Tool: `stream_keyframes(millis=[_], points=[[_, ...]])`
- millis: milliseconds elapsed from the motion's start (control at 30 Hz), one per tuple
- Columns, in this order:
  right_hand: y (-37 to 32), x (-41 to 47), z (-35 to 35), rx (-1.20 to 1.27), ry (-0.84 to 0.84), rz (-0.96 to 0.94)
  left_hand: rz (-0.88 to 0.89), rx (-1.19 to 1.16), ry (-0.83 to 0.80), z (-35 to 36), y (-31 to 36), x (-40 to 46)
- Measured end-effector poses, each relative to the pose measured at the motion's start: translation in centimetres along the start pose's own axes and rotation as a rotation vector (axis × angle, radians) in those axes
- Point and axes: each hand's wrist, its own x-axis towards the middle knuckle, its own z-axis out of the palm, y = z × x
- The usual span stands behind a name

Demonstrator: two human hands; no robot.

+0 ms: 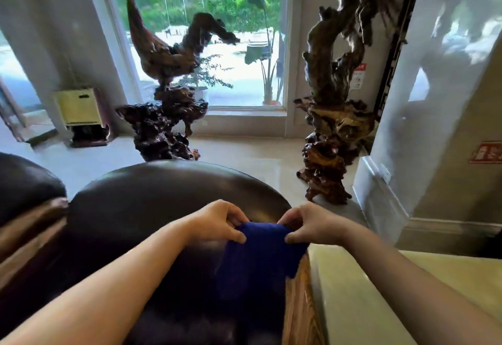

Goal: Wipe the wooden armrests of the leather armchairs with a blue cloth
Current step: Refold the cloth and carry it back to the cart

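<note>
A dark blue cloth [260,260] hangs between my two hands over the right side of a dark leather armchair [152,203]. My left hand [220,222] pinches the cloth's top left edge. The top right edge is pinched by my right hand [307,225]. The cloth's lower part drapes over the upper end of the chair's wooden armrest [297,309], which runs down to the bottom edge of the view. A second leather armchair [24,181] with a wooden armrest [30,225] stands at the far left.
Two tall carved root sculptures [165,116] [331,116] stand on the tiled floor behind the chairs, before a large window. A small wooden stand [78,113] sits at the left. A pale wall corner [423,154] and a light surface [394,290] lie to the right.
</note>
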Motion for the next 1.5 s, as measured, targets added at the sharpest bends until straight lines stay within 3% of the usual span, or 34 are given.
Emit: stream_keyframes(millis=[167, 333, 567, 867, 1067, 1267, 1500], points=[[-12.7, 1.5, 0.1, -0.118, -0.084, -0.184, -0.061, 0.016, 0.127, -8.9, 0.5, -11.2], [-27.1, 2.4, 5.1, -0.236, -0.153, -0.421, -0.159, 0.01, 0.251, -15.7, -2.0, -25.5], [-44.0, 3.2, 18.2, -0.338, -0.262, -0.667, -0.292, 0.007, 0.421, -20.1, -9.4, -46.6], [-62.3, 3.8, 38.9, -0.26, -0.514, -0.896, -0.569, -0.071, 0.639, -21.9, -19.4, -71.1], [-71.9, 5.4, 49.2, -0.31, -0.641, -1.024, -0.68, -0.142, 0.718, -23.6, -26.1, -81.8], [-79.9, 11.1, 57.1, -0.382, -0.73, -1.113, -0.74, -0.199, 0.795, -27.3, -33.8, -87.3], [-91.8, 21.6, 67.0, -0.391, -0.784, -1.208, -0.825, -0.209, 0.879, -36.4, -44.6, -93.1]])
